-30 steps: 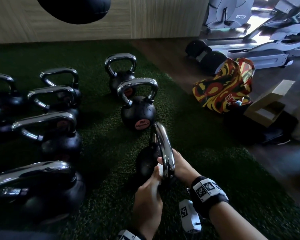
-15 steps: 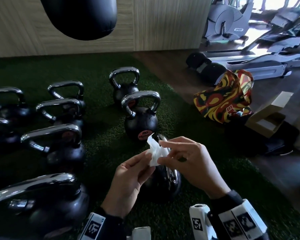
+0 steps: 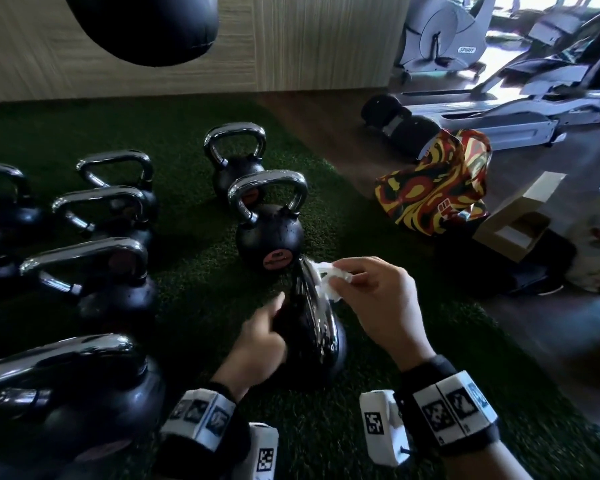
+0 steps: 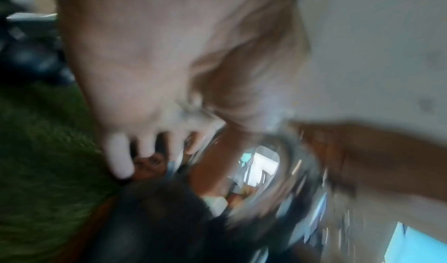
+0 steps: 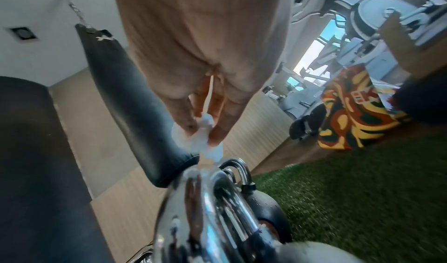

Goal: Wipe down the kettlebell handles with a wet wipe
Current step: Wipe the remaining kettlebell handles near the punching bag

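The nearest kettlebell [image 3: 326, 355] stands on green turf, its chrome handle [image 3: 314, 306] edge-on to me. My right hand [image 3: 340, 277] pinches a crumpled white wet wipe [image 3: 326, 278] against the top of that handle. The right wrist view shows the wipe [image 5: 208, 144] between thumb and fingers [image 5: 205, 131], just touching the chrome handle [image 5: 212, 190]. My left hand [image 3: 274, 313] lies against the kettlebell's left side, its fingertips hidden behind it. In the blurred left wrist view the left hand's fingers [image 4: 145, 152] look fairly straight on the black body [image 4: 157, 209].
A second kettlebell [image 3: 271, 233] stands just beyond, a third [image 3: 236, 157] behind it, and several more [image 3: 90, 271] line the left. A punching bag [image 3: 146, 26] hangs ahead. A patterned bag [image 3: 433, 188], a cardboard box [image 3: 513, 223] and gym machines [image 3: 499, 109] are on the right.
Half a second ago both hands held the wipe above the kettlebell. Now the left hand has dropped to the kettlebell's side and the right has brought the wipe onto the handle's top.
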`<action>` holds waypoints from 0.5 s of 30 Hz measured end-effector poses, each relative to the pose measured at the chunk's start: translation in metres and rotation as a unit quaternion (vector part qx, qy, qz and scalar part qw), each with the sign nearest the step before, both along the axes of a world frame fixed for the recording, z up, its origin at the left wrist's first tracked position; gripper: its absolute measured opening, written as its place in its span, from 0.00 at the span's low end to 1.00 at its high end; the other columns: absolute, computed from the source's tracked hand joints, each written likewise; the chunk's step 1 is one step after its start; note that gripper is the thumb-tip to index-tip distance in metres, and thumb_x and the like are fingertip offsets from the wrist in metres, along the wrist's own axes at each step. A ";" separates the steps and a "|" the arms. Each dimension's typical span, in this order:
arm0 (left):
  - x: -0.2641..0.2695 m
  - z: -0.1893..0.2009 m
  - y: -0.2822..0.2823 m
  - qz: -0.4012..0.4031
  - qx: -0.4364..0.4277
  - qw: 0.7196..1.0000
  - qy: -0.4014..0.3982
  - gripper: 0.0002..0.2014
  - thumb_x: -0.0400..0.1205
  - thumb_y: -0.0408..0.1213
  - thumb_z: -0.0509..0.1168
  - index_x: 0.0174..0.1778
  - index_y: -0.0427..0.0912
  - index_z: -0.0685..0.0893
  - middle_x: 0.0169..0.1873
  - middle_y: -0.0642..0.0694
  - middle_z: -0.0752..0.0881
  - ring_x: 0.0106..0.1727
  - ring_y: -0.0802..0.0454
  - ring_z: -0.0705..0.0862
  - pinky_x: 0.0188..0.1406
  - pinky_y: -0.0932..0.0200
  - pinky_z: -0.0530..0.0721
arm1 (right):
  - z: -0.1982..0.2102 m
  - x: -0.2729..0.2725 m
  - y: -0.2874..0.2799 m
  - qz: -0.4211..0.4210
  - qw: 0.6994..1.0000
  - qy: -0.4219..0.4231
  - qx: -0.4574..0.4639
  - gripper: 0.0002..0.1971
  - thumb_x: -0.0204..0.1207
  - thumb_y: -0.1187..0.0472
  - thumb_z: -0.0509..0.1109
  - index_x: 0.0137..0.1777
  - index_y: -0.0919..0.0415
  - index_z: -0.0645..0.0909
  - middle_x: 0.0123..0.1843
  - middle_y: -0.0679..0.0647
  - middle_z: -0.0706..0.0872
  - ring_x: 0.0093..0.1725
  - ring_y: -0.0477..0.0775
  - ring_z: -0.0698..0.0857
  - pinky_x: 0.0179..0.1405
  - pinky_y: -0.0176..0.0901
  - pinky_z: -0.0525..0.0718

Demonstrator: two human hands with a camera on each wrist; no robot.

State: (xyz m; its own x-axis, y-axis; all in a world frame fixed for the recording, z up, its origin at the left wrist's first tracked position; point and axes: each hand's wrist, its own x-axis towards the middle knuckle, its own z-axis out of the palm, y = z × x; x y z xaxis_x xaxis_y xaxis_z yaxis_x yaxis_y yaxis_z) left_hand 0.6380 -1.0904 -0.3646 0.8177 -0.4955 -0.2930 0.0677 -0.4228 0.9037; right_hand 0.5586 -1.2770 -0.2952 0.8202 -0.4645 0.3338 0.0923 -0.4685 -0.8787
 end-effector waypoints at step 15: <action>-0.033 -0.077 -0.045 0.036 0.121 0.945 -0.301 0.60 0.60 0.63 0.68 0.88 0.35 0.63 0.85 0.38 0.70 0.87 0.36 0.65 0.83 0.30 0.68 | -0.070 0.001 -0.032 -0.118 0.968 0.111 0.193 0.11 0.65 0.49 0.77 0.48 0.41 0.89 0.44 0.50 0.96 0.49 0.59 0.95 0.57 0.70 0.92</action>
State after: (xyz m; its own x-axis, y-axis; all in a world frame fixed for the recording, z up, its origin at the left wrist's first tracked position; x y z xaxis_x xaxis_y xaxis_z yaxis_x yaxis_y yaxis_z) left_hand 0.6045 -1.1357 -0.4419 0.9012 -0.4105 0.1389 -0.3923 -0.6366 0.6640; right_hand 0.5601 -1.3092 -0.3654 0.7071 -0.7031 -0.0754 -0.1892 -0.0854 -0.9782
